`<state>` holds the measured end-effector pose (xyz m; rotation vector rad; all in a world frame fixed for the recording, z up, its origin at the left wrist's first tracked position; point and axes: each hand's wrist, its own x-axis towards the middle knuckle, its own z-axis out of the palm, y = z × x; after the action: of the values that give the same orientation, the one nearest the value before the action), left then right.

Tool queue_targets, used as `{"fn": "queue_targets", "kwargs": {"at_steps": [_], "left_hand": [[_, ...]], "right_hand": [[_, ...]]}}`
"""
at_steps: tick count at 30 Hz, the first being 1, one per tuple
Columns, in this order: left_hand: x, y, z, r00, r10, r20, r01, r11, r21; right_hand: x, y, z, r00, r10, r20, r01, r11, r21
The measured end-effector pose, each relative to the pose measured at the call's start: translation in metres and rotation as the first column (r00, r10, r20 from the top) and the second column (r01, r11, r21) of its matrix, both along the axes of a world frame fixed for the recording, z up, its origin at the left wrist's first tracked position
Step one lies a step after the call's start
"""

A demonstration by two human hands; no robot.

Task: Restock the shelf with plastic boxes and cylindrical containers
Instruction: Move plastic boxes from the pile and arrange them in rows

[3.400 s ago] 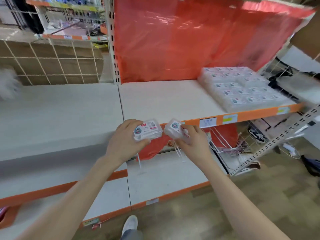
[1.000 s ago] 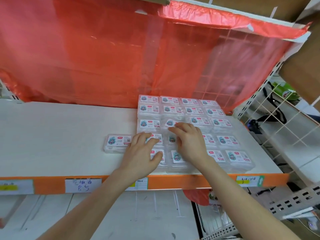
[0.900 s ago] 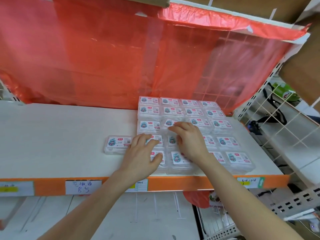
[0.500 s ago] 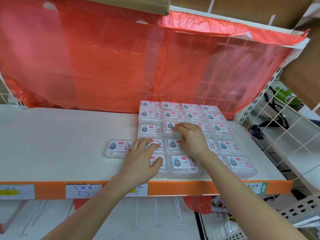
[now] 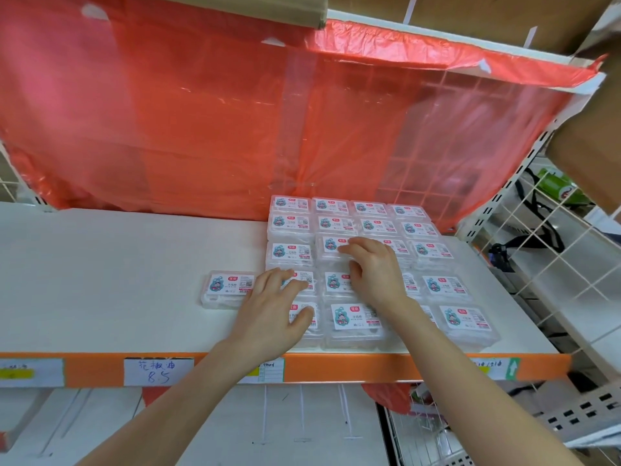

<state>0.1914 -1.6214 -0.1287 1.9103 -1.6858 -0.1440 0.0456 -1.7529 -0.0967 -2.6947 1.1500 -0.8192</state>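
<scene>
1. Shelf (image 5: 100, 280): white board w/ an orange front strip (image 5: 336, 368). The plastic boxes (image 5: 460, 317) sat on its R half. They lay flat, labels up, packed edge to edge in a block four cols. wide. The block ran from the front edge back to the red plastic sheet (image 5: 201, 129) hung behind the shelf.

2. One single box (image 5: 228, 289) lay outside the block, just L of the 2nd row from the front. It was flat and label up. Contact w/ the block could not be confirmed.

3. Left hand (image 5: 272, 317): palm down over the front L corner of the block. Its fingers (image 5: 285, 275) were straight and spread, lying flat on the lids of the L col.; the thumb lay on the front box. It gripped nothing.

4. Right hand (image 5: 373, 274): palm down, further back, over the 2nd col. Its fingers (image 5: 349, 250) were slightly bent, tips resting on the lid of the third-row box (image 5: 331, 245). No grip was seen; the hand covered the R part of that box.

5. Other items: a handwritten price tag (image 5: 158, 371) reading "8.5" on the strip, L of ctr. A wire grid panel (image 5: 554, 264) stood R of the shelf. A cardboard carton (image 5: 588, 156) sat at upper R. A lower shelf (image 5: 235, 432) showed below.
</scene>
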Motion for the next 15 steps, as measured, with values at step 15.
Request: {"fn": "queue_targets", "kwargs": {"at_steps": [15], "left_hand": [[0.02, 0.007, 0.017, 0.987, 0.055, -0.151, -0.062, 0.997, -0.047]], "right_hand": [[0.001, 0.001, -0.006, 0.999, -0.052, 0.004, 0.052, 0.998, -0.03]]}}
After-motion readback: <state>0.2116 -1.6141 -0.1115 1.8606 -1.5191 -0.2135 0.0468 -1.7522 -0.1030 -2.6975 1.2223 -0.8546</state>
